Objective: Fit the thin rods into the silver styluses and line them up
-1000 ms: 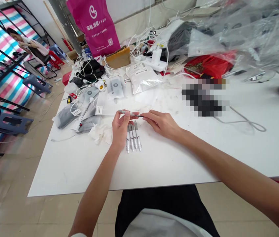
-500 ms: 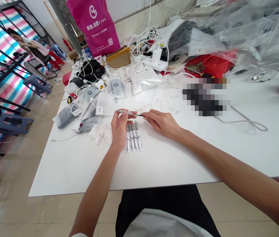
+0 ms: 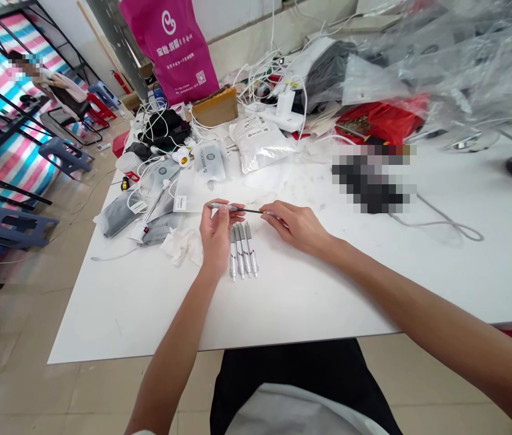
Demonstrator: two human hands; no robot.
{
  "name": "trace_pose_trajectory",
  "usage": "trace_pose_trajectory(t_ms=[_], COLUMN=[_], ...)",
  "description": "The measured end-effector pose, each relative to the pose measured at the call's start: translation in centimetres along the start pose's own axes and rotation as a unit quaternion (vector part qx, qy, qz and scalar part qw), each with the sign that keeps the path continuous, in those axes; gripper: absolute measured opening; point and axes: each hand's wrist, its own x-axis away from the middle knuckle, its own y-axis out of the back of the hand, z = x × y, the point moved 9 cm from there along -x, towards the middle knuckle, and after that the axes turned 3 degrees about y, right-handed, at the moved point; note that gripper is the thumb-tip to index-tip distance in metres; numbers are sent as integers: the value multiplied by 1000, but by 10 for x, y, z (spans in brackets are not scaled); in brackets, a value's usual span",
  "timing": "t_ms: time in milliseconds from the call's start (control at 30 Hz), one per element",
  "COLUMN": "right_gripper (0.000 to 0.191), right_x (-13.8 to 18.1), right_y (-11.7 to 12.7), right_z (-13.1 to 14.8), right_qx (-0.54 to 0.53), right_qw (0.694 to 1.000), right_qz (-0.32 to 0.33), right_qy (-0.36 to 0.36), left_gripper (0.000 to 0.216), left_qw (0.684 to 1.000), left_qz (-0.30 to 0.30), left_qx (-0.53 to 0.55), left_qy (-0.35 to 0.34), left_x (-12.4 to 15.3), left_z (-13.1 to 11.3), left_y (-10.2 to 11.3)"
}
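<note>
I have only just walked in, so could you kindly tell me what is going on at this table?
A person at the white table holds a silver pen barrel in the left hand, while the right hand pinches a thin dark rod running from the barrel's end. Both are raised just above a row of silver pens lying side by side on the table. A crumpled tissue lies to their left.

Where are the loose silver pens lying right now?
In the head view, the silver pens lie side by side on the white table, just right of the left hand and nearer the person than the held pen that reaches the right hand.
</note>
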Motion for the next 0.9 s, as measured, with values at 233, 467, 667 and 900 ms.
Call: trace_pose_trajectory(t_ms=[233,467,667,900], right_gripper=[29,30,29,31], right_x=[-1,0,-1,3], right_y=[4,5,7,-1], right_z=[-3,-6,-7,-17], right_qx=[9,3,0,-3], right_qw=[1000,1000,1000,999], right_qz=[-24,-21,-24,-5], right_qy=[4,-19,-16,-39], left_gripper=[34,36,33,31], left_qw=[999,997,997,996], left_qz=[-43,-69,-71,-81], left_qx=[19,9,21,43], left_qy=[-17,-21,-27,-23], left_x=[-3,-2,-4,-4], left_z=[-5,-10,-10,-8], left_y=[11,16,18,21])
